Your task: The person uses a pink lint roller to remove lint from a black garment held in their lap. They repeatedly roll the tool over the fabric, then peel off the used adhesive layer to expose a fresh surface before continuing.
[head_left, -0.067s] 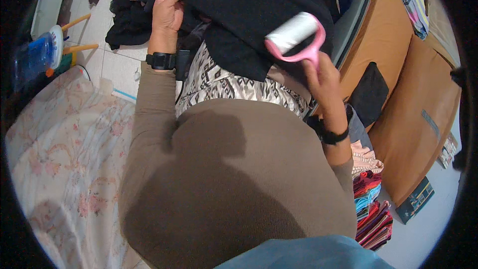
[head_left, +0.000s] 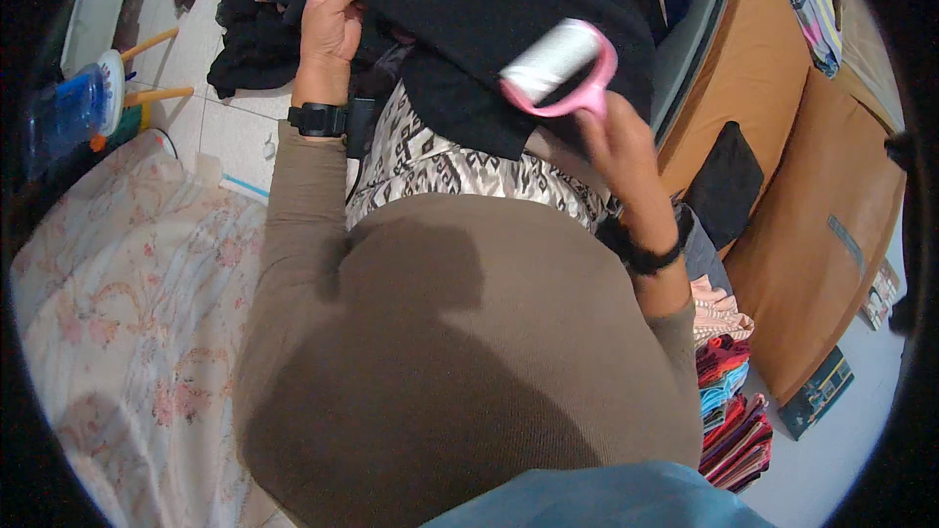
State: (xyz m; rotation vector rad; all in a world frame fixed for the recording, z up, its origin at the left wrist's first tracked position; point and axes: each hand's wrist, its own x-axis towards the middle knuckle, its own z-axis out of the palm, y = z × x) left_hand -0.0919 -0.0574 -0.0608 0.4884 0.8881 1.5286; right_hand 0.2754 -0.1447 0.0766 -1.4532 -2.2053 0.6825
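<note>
Two hands busy: left hand flat, open on black cloth; right hand grips pink lint roller. Best: hold cloth tight, roll slow.

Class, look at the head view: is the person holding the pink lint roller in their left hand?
No: the pink lint roller is gripped by the right hand, while the left hand rests on the black garment.

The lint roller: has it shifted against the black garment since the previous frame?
No clear move. The pink lint roller, held in the right hand, sits at the same spot over the black garment, beside the orange cushion.
</note>
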